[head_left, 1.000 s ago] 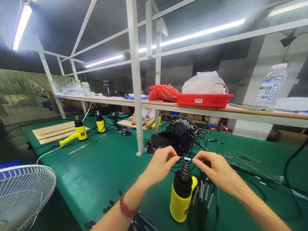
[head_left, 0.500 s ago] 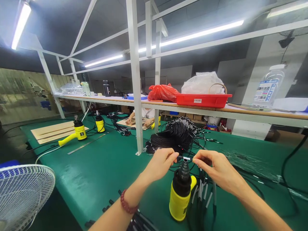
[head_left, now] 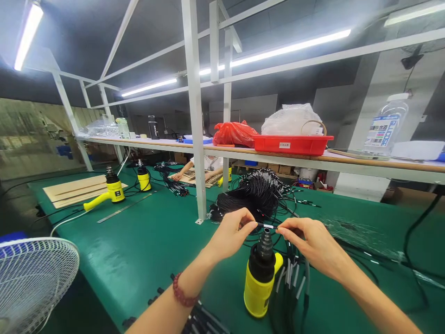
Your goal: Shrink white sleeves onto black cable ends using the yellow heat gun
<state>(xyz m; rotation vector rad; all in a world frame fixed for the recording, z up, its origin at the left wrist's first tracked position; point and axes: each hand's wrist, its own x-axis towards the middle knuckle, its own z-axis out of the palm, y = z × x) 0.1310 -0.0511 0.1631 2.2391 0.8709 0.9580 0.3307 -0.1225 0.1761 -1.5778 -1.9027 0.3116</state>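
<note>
Both hands pinch a thin black cable stretched level, with a short white sleeve on it. My left hand holds the cable to the left of the sleeve, and my right hand holds it to the right. The sleeve sits just above the black nozzle of an upright yellow heat gun, apparently without touching it. Below my right hand, a bunch of black cables with grey sleeved ends hangs beside the gun. A large bundle of black cables lies beyond my hands.
A white steel post rises from the green table left of the bundle. A wire-guarded fan stands at the left edge. Farther along are more yellow heat guns and a co-worker's hand. Above, a shelf holds a red tray.
My hands have drawn slightly closer to the nozzle, with the sleeve sitting a little lower. The co-worker's hands have shifted left across the board.
</note>
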